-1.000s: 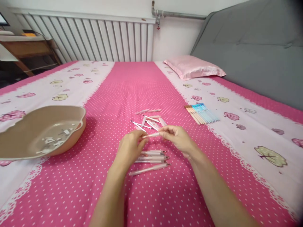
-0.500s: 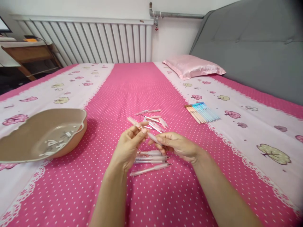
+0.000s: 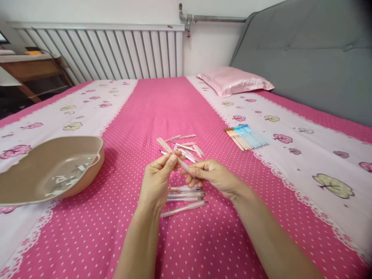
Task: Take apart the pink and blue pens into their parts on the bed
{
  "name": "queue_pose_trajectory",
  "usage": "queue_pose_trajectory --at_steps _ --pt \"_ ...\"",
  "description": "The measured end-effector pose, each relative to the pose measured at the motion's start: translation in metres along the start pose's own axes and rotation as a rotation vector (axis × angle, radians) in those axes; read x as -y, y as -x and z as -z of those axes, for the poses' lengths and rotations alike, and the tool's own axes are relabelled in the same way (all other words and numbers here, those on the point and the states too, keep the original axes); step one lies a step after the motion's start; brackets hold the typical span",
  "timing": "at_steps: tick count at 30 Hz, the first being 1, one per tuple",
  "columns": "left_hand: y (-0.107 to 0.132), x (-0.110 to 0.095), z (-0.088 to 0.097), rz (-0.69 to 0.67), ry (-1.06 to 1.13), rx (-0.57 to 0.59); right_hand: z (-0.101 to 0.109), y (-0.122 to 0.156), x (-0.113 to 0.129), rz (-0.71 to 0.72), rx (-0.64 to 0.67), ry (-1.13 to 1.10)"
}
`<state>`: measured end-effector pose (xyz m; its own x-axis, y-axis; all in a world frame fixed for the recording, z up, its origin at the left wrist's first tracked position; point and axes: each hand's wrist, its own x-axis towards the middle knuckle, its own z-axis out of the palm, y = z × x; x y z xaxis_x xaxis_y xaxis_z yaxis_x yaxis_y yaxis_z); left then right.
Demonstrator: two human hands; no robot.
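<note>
A pale pink pen slants between my two hands above the bedspread. My left hand pinches its middle between thumb and fingers, with the far end sticking out past them. The near part is in the closed fingers of my right hand, which partly hide it. Whether the two parts are fully joined I cannot tell. Behind my hands lies a loose pile of pink pen parts and thin refills. Below them, several pens lie side by side, partly covered by my fingers.
A beige basin with small white and grey pieces stands at the left. A row of orange and blue pens lies to the right. Farther back are a pink pillow, a grey headboard and a white radiator.
My right hand has shifted slightly left and up toward my left hand, bringing the pen's two parts closer into one line. The view has turned slightly.
</note>
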<state>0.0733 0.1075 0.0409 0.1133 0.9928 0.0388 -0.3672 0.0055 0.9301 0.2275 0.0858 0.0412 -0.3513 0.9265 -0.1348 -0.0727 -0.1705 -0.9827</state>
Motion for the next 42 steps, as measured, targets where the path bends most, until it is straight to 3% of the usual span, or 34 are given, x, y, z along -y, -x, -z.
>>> queue_pose_trajectory --at_steps 8,15,17,21,24,28,36,42 --pt "-0.001 0.007 0.000 -0.054 -0.077 -0.139 -0.004 -0.001 -0.003 0.150 -0.205 0.313" --pt "-0.001 0.005 -0.003 0.019 -0.003 -0.200 -0.013 -0.003 -0.007 0.231 -0.486 0.461" --pt "-0.001 0.003 -0.005 0.036 0.019 -0.183 -0.013 -0.003 -0.007 0.230 -0.445 0.449" --pt "-0.001 0.000 -0.007 0.042 0.070 -0.154 -0.014 -0.002 -0.002 0.179 -0.142 0.241" --pt "-0.002 -0.001 -0.006 0.028 0.086 -0.150 -0.014 -0.001 0.000 0.138 -0.045 0.145" --pt "-0.002 0.000 -0.005 0.009 0.059 -0.186 -0.012 -0.003 -0.002 0.179 -0.124 0.237" --pt "-0.003 0.005 -0.004 0.039 0.040 -0.220 -0.014 -0.007 -0.006 0.301 -0.484 0.405" --pt "-0.003 0.004 -0.001 0.036 0.126 -0.174 -0.013 -0.008 -0.005 0.235 -0.349 0.135"
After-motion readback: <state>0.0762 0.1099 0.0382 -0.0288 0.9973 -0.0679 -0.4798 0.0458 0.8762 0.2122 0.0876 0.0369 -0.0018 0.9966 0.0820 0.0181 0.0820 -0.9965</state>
